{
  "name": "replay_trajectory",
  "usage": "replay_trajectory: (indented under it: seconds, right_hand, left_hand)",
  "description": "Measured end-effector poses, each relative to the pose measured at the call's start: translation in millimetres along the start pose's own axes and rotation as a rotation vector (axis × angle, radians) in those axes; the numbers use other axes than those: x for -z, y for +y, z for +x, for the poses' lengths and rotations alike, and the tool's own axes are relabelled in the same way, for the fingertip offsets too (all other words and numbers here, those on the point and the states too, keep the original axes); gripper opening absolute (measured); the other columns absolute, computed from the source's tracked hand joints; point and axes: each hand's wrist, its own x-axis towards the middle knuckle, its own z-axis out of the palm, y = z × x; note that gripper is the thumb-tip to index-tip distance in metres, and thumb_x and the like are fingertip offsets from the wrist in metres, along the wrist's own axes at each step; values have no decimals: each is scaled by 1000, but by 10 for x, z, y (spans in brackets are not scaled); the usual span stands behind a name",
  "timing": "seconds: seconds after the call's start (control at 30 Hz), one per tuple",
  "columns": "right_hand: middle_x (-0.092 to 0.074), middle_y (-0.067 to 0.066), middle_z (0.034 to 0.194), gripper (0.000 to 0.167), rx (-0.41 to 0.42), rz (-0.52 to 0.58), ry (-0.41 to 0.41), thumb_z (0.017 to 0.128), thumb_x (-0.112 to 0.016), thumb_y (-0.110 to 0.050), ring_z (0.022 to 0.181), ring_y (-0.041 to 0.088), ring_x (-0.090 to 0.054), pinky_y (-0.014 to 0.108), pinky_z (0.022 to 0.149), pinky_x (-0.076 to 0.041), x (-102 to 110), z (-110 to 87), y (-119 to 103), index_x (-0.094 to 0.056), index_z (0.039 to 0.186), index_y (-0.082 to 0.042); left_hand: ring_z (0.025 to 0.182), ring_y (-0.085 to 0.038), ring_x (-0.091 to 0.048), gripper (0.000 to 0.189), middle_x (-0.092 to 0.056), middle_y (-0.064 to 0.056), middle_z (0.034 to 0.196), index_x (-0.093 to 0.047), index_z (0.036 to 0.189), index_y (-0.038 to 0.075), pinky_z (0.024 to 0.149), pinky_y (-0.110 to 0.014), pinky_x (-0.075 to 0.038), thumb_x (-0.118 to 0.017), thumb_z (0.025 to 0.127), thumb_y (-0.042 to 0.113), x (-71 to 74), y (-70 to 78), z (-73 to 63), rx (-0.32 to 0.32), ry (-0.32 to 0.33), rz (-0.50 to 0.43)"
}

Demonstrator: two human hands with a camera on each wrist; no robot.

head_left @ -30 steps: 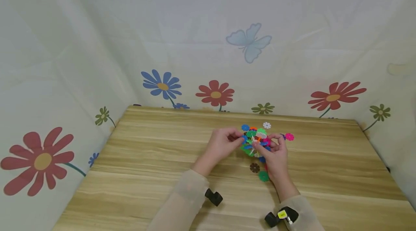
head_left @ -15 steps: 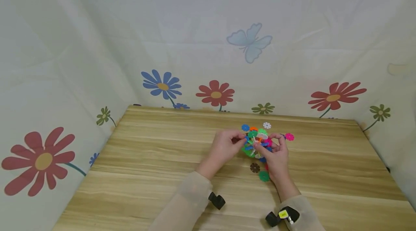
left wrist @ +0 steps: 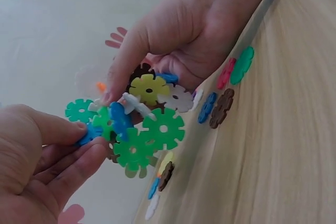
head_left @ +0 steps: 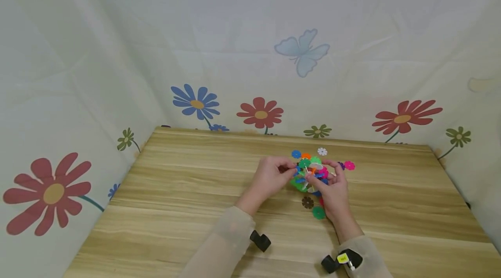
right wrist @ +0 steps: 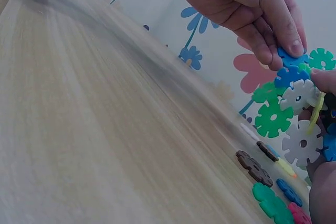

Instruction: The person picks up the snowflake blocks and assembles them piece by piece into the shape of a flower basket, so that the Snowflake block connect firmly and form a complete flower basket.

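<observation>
A cluster of interlocked flower-shaped plastic discs [left wrist: 134,149], in green, blue, white, yellow and other colours, is held up above the table. My right hand [head_left: 334,191] grips it from the right, thumb on the near side. From the left, my left hand [head_left: 270,175] pinches a blue disc [left wrist: 90,134] between thumb and fingers at the cluster's edge. In the right wrist view that blue disc [right wrist: 292,59] meets another blue disc [right wrist: 291,77]; whether their slots are joined, I cannot tell. Parts of the cluster are hidden behind my right fingers.
Loose discs lie on the wooden table [head_left: 188,182] around the cluster: brown [head_left: 307,202] and green [head_left: 318,212] on the near side, blue [head_left: 296,154] and white [head_left: 322,151] behind, pink [head_left: 349,165] to the right. A flower-printed curtain [head_left: 235,51] stands behind the table.
My left hand has shifted slightly right with the blue disc, closer in to the cluster, and then stayed nearly still. The right hand keeps its hold with little movement.
</observation>
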Motion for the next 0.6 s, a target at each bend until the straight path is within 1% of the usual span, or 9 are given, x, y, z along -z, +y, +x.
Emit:
replay_trajectory:
  seconds: [0.13,0.23,0.37,0.5,0.6]
  right_hand:
    - [-79,-2,102,65,-13,-11,-17,93,-82,10,93,11,-76,25,81,-64,-2,-8,1,-47,146,-1]
    - [-78,-2,103,64,-21,-6,-18,93,-81,11,94,11,-76,25,81,-64,-5,-10,-4,-48,146,-3]
    - [-77,-1,101,60,-31,25,-9,93,-80,11,91,11,-75,24,79,-64,-6,-4,-6,-52,142,-7]
    - [-76,0,97,57,-46,66,28,93,-80,11,85,11,-74,23,76,-63,-11,12,-9,-54,139,-12]
    - [-76,-1,96,56,-54,94,55,94,-79,12,84,10,-75,22,77,-63,-15,24,-10,-54,138,-13]
  left_hand:
    - [77,-6,-67,4,-82,-7,96,-85,99,2,72,-20,-59,-82,97,1,12,4,-1,-4,-9,17]
    - [77,-6,-68,5,-82,-7,97,-85,100,2,71,-20,-60,-82,97,0,-3,11,-3,-1,4,10]
    - [76,-6,-69,4,-83,-9,95,-85,99,1,68,-20,-60,-82,97,-1,-65,29,-19,-6,62,-10]
    - [74,-7,-71,3,-83,-11,95,-84,96,-1,67,-20,-61,-81,98,0,-163,18,-31,-39,131,-27]
    - [74,-7,-71,4,-82,-12,97,-82,95,-2,67,-20,-61,-81,98,0,-225,1,-35,-51,163,-45]
